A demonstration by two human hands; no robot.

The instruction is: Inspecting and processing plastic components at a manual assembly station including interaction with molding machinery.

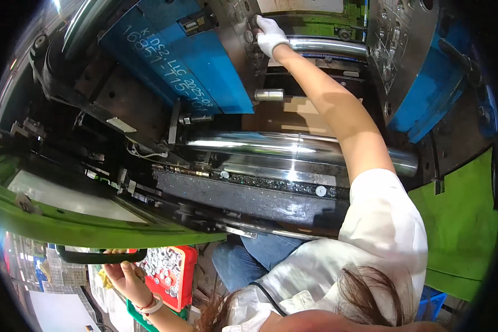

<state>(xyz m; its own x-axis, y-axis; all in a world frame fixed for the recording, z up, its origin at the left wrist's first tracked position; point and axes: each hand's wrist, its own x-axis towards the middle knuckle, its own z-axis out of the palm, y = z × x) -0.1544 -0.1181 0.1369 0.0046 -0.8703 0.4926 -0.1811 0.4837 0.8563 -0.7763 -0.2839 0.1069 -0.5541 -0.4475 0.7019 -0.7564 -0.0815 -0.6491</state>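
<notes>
My right hand [271, 36], in a white glove, reaches far in between two mold halves. Its fingers are bent and pressed to the metal face of the left mold half [235, 33], a blue block with a steel plate; what they hold, if anything, is hidden. Across the gap stands the right mold half [384, 50], with round recesses in its face. My bare left hand [126, 279], a band at its wrist, has its fingers hooked round the black handle [99, 256] of the green machine door [94, 229].
Shiny steel tie bars [238, 142] cross the machine below my right arm. A steel guide pin [269, 94] sticks out from the left mold half. Two small round pieces [321, 191] lie on the dark ledge. A red bin [187, 271] of small round parts stands beside my left hand.
</notes>
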